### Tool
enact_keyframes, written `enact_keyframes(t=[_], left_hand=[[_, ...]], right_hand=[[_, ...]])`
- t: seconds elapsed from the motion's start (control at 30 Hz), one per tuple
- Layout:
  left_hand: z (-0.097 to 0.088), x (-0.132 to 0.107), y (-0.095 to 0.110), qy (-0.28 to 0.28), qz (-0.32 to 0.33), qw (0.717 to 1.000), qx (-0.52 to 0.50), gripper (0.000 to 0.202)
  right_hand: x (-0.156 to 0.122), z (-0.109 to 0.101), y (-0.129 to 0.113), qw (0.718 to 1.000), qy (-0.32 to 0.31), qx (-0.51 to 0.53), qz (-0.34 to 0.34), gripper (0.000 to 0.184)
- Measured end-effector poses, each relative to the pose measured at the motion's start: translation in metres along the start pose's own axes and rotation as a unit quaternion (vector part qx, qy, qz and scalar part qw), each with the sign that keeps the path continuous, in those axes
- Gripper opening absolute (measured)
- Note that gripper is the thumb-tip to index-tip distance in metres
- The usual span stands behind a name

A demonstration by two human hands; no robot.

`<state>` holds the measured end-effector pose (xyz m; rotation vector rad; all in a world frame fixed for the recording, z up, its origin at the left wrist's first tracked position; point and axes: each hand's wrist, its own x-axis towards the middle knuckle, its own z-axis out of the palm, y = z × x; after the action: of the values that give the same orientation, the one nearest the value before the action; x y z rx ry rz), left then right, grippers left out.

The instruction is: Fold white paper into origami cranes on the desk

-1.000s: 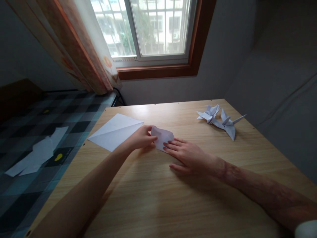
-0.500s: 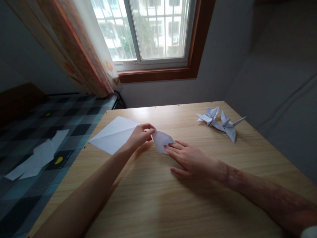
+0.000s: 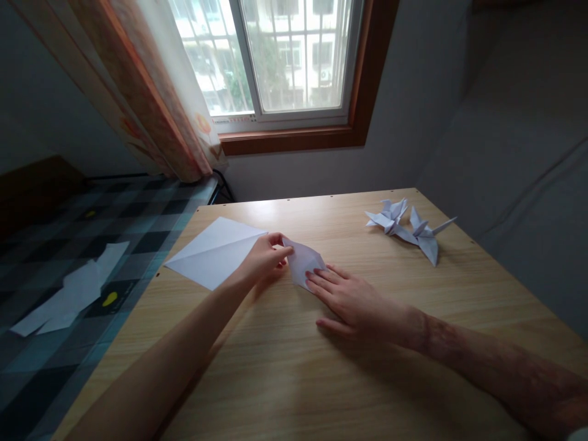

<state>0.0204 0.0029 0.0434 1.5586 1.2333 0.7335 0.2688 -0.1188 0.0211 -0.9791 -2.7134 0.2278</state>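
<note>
A small folded piece of white paper (image 3: 303, 260) lies between my hands on the wooden table (image 3: 275, 367). My left hand (image 3: 269, 254) pinches its upper left corner between thumb and fingers, lifting that side a little. My right hand (image 3: 346, 300) rests flat with fingers stretched out, the fingertips pressing the paper's right part and the thumb apart on the wood. Behind my left wrist lies a larger white sheet (image 3: 214, 245) with a crease across it, partly covered by that hand.
Folded paper cranes (image 3: 425, 233) stand at the table's back right. On the left, a checked bed cover (image 3: 50, 373) carries white paper scraps (image 3: 78, 288). A window (image 3: 298, 55) and a patterned curtain (image 3: 156, 92) are beyond the table.
My left hand has shifted slightly right with the paper's corner, and its thumb now lies over the paper's edge. My right hand has stayed nearly in place, fingertips on the paper.
</note>
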Motion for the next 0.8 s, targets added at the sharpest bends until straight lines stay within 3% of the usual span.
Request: enact_keyframes(t=[0.43,0.8], left_hand=[[0.019,-0.003,-0.003,0.105,-0.021,0.989,-0.103,0.035],[0.022,-0.005,-0.008,0.101,-0.009,0.985,-0.14,0.036]], right_hand=[[-0.004,0.002,-0.001,0.999,-0.005,0.038,0.015,0.073],[-0.01,0.006,-0.001,0.996,0.003,0.092,0.021,0.082]])
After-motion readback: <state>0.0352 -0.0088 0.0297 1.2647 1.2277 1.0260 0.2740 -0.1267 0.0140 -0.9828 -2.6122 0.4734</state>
